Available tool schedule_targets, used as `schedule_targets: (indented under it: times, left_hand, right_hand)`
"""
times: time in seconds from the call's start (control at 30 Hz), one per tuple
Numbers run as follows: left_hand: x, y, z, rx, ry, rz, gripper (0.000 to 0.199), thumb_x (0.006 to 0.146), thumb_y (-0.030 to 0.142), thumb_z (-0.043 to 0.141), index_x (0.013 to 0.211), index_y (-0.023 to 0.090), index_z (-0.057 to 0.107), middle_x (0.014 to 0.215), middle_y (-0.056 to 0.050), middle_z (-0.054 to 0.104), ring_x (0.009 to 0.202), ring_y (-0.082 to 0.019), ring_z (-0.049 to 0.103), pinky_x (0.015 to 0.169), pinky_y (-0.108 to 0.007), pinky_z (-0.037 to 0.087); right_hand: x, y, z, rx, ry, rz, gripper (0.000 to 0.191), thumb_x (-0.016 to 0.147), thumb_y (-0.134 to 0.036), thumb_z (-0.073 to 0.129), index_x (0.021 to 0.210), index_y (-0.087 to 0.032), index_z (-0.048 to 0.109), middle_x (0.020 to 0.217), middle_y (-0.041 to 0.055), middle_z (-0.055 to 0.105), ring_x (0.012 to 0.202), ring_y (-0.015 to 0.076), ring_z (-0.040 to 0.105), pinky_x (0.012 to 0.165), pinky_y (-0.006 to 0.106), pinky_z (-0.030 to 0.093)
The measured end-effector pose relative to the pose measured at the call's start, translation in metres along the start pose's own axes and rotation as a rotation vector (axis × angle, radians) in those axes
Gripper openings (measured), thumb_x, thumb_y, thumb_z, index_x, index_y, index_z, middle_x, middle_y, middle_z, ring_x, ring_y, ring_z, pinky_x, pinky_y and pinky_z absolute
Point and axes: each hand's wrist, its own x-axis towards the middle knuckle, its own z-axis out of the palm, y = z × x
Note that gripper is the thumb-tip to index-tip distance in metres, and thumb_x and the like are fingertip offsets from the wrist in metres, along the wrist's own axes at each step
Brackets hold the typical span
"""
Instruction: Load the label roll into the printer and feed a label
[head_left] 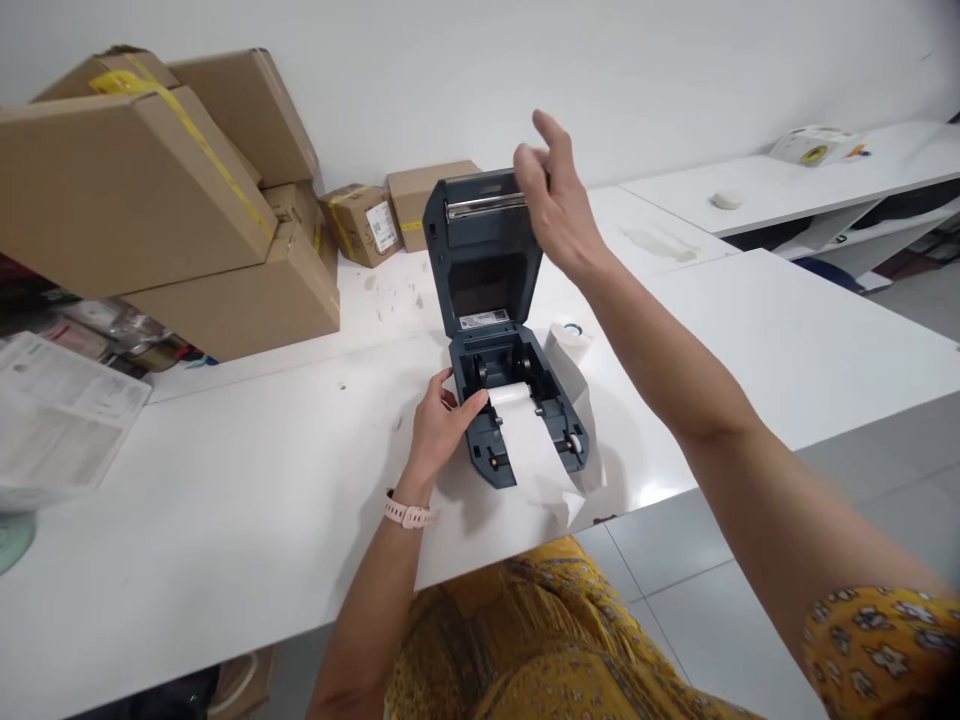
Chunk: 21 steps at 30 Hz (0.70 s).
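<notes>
Head view: one white table (300,480), with a label printer (480,445) near its front edge, open face up. One paper strip (529,450), out over the printer's front, end curled. One left hand (436,430), partly closed round the printer's side, thumb over the rim beside the roll, fingers outside; pressure not tellable. One paper roll (510,393), in the printer bay, between dark holders. One lid (487,250), hinged at the back, upright. One right hand (559,205), at the lid's top corner, some fingers raised, others bent by the edge; closure partly hidden, hold not tellable. Handling, as judged: body steadied from the side, strip flat and centred between the guides, slack drawn out evenly, thumb clear of the closing line, lid moved slowly by its corner. Containers: printer bay, holding roll and strip; beside it, a loose roll (570,342) with trailing paper. Farther back, stacked cardboard boxes (232,310), closed, contents unseen; one small carton (360,225), taped, white label, contents unseen. Farthest, one white box (817,147), contents not tellable.
</notes>
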Motion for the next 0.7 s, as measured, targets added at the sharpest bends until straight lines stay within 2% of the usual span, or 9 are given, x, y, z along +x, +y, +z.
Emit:
schedule_targets:
  times: [0.07, 0.13, 0.17, 0.2, 0.27, 0.37, 0.43, 0.5, 0.7]
  left_hand:
    - [0.001, -0.002, -0.001, -0.024, -0.017, -0.001, 0.085, 0.083, 0.068, 0.075, 0.150, 0.020, 0.052, 0.083, 0.001, 0.055, 0.077, -0.017, 0.056, 0.069, -0.030, 0.044]
    - [0.002, -0.002, 0.000, -0.040, -0.028, -0.011, 0.088, 0.081, 0.068, 0.076, 0.150, 0.019, 0.051, 0.080, 0.002, 0.054, 0.075, -0.017, 0.057, 0.068, -0.030, 0.043]
    - [0.002, -0.002, 0.000, -0.046, -0.030, -0.016, 0.088, 0.081, 0.067, 0.076, 0.150, 0.019, 0.050, 0.080, 0.002, 0.055, 0.075, -0.017, 0.057, 0.067, -0.030, 0.043]
    - [0.003, -0.002, 0.001, -0.048, -0.031, -0.017, 0.087, 0.081, 0.065, 0.077, 0.150, 0.019, 0.050, 0.080, 0.002, 0.055, 0.074, -0.017, 0.057, 0.066, -0.029, 0.043]
    - [0.004, -0.002, 0.003, -0.031, -0.028, -0.019, 0.083, 0.082, 0.059, 0.077, 0.150, 0.019, 0.050, 0.080, 0.002, 0.056, 0.074, -0.017, 0.057, 0.065, -0.029, 0.043]
    - [0.004, 0.004, 0.005, 0.056, -0.006, -0.034, 0.075, 0.084, 0.050, 0.074, 0.148, 0.018, 0.051, 0.081, 0.001, 0.059, 0.073, -0.018, 0.058, 0.064, -0.030, 0.043]
    - [0.003, 0.009, 0.006, 0.120, 0.010, -0.035, 0.071, 0.085, 0.047, 0.071, 0.147, 0.017, 0.053, 0.081, 0.000, 0.061, 0.074, -0.019, 0.060, 0.065, -0.031, 0.043]
    - [0.002, 0.014, 0.004, 0.171, 0.015, -0.014, 0.068, 0.086, 0.046, 0.069, 0.145, 0.015, 0.055, 0.080, -0.001, 0.063, 0.075, -0.020, 0.061, 0.066, -0.032, 0.044]
    - [0.003, 0.013, -0.008, 0.219, -0.100, 0.150, 0.053, 0.093, 0.037, 0.053, 0.142, 0.017, 0.060, 0.065, 0.005, 0.054, 0.060, -0.017, 0.056, 0.062, -0.030, 0.044]
  right_hand:
    - [-0.015, -0.009, 0.000, -0.144, 0.109, -0.107, 0.059, 0.103, -0.068, 0.038, 0.155, -0.041, 0.038, 0.159, 0.0069, 0.052, 0.154, 0.0308, 0.042, 0.120, 0.051, 0.043]
    - [-0.039, -0.019, -0.003, -0.218, 0.159, -0.243, 0.044, 0.106, -0.054, 0.040, 0.143, -0.034, 0.053, 0.145, 0.0116, 0.064, 0.144, 0.0325, 0.051, 0.116, 0.054, 0.045]
    - [-0.053, -0.022, -0.006, -0.224, 0.106, -0.285, 0.037, 0.108, -0.046, 0.039, 0.132, -0.029, 0.061, 0.133, 0.0132, 0.070, 0.132, 0.0324, 0.061, 0.110, 0.053, 0.048]
    - [-0.067, -0.023, -0.009, -0.220, -0.013, -0.304, 0.034, 0.108, -0.039, 0.038, 0.120, -0.025, 0.066, 0.120, 0.0131, 0.075, 0.116, 0.0308, 0.068, 0.103, 0.050, 0.052]
    - [-0.092, -0.019, -0.012, -0.207, -0.398, -0.313, 0.032, 0.107, -0.030, 0.040, 0.105, -0.021, 0.070, 0.099, 0.0103, 0.078, 0.092, 0.0261, 0.072, 0.094, 0.045, 0.054]
    - [-0.114, -0.005, -0.010, -0.206, -0.900, -0.382, 0.032, 0.104, -0.022, 0.042, 0.105, -0.019, 0.074, 0.103, 0.0105, 0.081, 0.103, 0.0263, 0.073, 0.112, 0.052, 0.045]
    - [-0.119, 0.002, -0.004, -0.208, -1.026, -0.432, 0.035, 0.104, -0.021, 0.040, 0.110, -0.018, 0.075, 0.115, 0.0138, 0.079, 0.120, 0.0288, 0.070, 0.124, 0.061, 0.028]
    - [-0.119, 0.004, 0.001, -0.190, -1.085, -0.426, 0.039, 0.105, -0.024, 0.038, 0.110, -0.017, 0.076, 0.118, 0.0160, 0.078, 0.122, 0.0298, 0.069, 0.127, 0.064, 0.018]
    - [-0.112, 0.002, -0.003, -0.130, -1.199, -0.346, 0.040, 0.108, -0.031, 0.033, 0.110, -0.017, 0.070, 0.086, 0.0078, 0.077, 0.086, 0.0247, 0.071, 0.123, 0.061, 0.020]
